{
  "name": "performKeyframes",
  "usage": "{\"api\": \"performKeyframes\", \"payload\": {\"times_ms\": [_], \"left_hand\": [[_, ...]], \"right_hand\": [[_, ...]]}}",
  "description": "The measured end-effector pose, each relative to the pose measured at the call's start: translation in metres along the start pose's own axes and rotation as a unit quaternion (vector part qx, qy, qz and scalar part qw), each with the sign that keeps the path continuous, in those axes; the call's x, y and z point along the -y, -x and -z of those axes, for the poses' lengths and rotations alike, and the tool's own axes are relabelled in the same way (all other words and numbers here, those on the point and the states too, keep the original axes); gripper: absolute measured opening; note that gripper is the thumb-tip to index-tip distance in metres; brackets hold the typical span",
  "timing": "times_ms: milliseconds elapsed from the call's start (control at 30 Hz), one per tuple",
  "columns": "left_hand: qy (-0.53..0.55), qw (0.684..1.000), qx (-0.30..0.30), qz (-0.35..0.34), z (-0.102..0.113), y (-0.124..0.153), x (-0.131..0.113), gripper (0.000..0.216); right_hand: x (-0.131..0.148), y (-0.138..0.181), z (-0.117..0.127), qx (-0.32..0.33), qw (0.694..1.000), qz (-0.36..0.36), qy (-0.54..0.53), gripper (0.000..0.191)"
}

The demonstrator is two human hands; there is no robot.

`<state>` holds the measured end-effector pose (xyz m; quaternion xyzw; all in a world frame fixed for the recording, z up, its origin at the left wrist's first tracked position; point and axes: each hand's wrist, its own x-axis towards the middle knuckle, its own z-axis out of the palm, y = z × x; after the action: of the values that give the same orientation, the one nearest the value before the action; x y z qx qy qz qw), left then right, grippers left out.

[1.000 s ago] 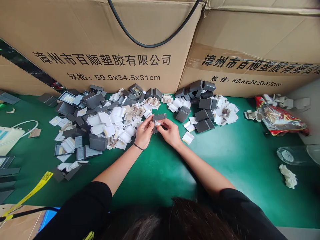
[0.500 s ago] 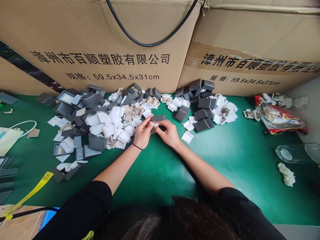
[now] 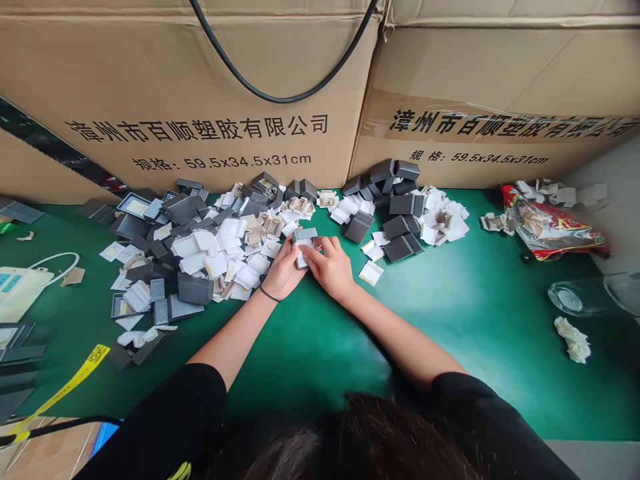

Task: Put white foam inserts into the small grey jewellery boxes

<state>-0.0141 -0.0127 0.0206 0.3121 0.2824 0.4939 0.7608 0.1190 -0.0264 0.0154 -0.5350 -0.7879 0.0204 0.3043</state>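
Observation:
Both of my hands meet over the green table [image 3: 450, 307] and hold one small grey box [image 3: 305, 235] with a white insert showing in it. My left hand [image 3: 283, 270] grips the box's left side, fingers curled. From the right, my right hand [image 3: 327, 265] closes on it with fingers pressed to the white insert. Directly left lies a heap of white inserts and grey box parts [image 3: 210, 247]. A stack of shut grey boxes [image 3: 395, 200] sits to the right, behind my right hand.
Two big cardboard cartons [image 3: 200, 93] wall off the back of the table, a black cable hanging over them. A red snack bag [image 3: 550, 230], a clear glass [image 3: 575, 297] and a crumpled tissue [image 3: 573, 339] lie right. A white device [image 3: 20, 287] and yellow strap [image 3: 65, 387] lie left.
The view has shifted a little. My hands have drawn closer together around the grey box, and the box's open lid now sits nearer my fingers.

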Motion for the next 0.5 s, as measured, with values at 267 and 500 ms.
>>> {"api": "performKeyframes", "payload": {"times_ms": [267, 500], "left_hand": [[-0.046, 0.997, -0.058, 0.014, 0.0021, -0.0009, 0.0006, 0.045], [-0.058, 0.996, -0.064, 0.014, 0.0018, -0.0001, -0.0013, 0.044]], "right_hand": [[-0.0076, 0.0018, -0.0075, 0.003, 0.989, -0.066, -0.133, 0.028], [-0.0059, -0.003, -0.0013, 0.073, 0.993, -0.052, -0.073, 0.028]]}}
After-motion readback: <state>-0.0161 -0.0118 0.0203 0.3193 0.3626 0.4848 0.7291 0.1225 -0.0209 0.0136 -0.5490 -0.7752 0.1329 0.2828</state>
